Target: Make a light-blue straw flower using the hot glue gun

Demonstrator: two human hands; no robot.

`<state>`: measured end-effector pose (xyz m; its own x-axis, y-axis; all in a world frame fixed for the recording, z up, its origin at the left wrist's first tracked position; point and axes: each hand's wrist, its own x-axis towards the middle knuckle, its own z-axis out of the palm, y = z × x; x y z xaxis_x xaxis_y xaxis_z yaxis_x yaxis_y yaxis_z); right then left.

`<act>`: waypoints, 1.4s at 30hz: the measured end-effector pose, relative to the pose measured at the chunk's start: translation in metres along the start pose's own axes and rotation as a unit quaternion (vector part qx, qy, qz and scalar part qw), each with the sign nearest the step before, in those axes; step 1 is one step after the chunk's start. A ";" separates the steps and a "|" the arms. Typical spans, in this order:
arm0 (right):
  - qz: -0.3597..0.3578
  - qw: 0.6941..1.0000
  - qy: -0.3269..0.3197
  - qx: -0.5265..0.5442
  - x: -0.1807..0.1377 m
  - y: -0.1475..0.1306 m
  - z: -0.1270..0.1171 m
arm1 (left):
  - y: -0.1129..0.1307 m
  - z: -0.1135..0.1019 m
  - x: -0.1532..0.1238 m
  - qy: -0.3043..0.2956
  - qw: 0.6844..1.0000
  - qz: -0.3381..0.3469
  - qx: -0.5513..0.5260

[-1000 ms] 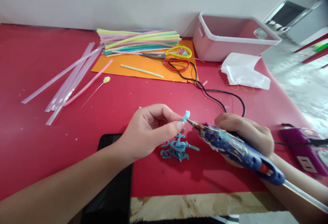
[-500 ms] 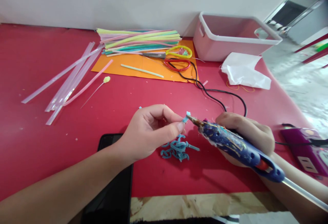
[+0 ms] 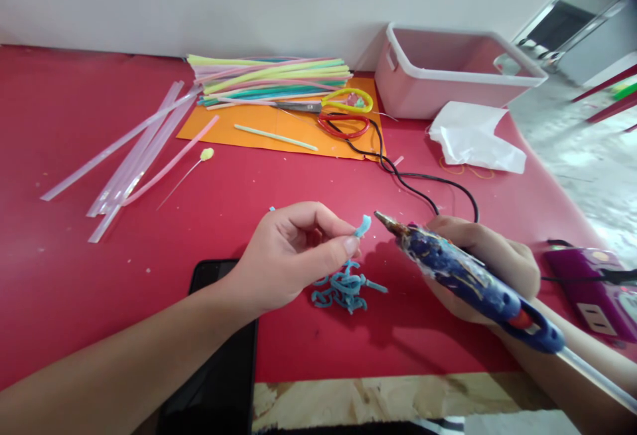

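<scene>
Between thumb and forefinger, my left hand (image 3: 298, 256) pinches a short light-blue piece of pipe cleaner (image 3: 364, 225), its end sticking up to the right. My right hand (image 3: 490, 262) is wrapped round a blue hot glue gun (image 3: 468, 279), smeared with dried glue. The gun's metal nozzle points at the blue piece from the right, a small gap apart. A clear glue stick (image 3: 597, 378) juts from its back. Under my left fingertips, a heap of curled blue pipe cleaner pieces (image 3: 343, 289) lies on the red table (image 3: 308, 349).
Behind lie a bundle of pipe cleaners (image 3: 273, 80) and yellow-and-red-handled scissors (image 3: 303, 107) on orange paper (image 3: 213, 131). Clear glue sticks (image 3: 119, 143) are at left. A phone (image 3: 213, 369) sits under my left forearm. A plastic bin (image 3: 448, 90), black cord (image 3: 423, 176) and purple power strip (image 3: 587, 289) stand right.
The glue gun's nozzle has drawn back to the right, off the blue piece it was touching. My left hand has stayed in nearly the same place.
</scene>
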<state>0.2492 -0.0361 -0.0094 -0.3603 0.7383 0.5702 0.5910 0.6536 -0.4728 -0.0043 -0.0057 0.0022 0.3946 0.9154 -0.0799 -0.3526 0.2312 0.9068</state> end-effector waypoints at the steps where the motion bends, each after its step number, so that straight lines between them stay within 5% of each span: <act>1: 0.016 1.000 0.002 0.001 -0.002 0.000 0.000 | 0.000 0.000 0.000 -0.001 1.000 0.004 0.003; 21: -0.001 1.000 -0.027 0.006 0.001 0.000 0.001 | -0.002 -0.001 -0.001 -0.027 1.000 0.004 -0.012; 42: -0.056 0.996 -0.066 0.038 0.008 0.001 -0.005 | 0.001 0.001 0.001 0.013 0.998 0.003 0.056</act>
<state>0.2502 -0.0299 -0.0020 -0.5152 0.6726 0.5311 0.4879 0.7397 -0.4635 -0.0036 -0.0052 0.0039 0.3699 0.9254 -0.0829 -0.2582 0.1881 0.9476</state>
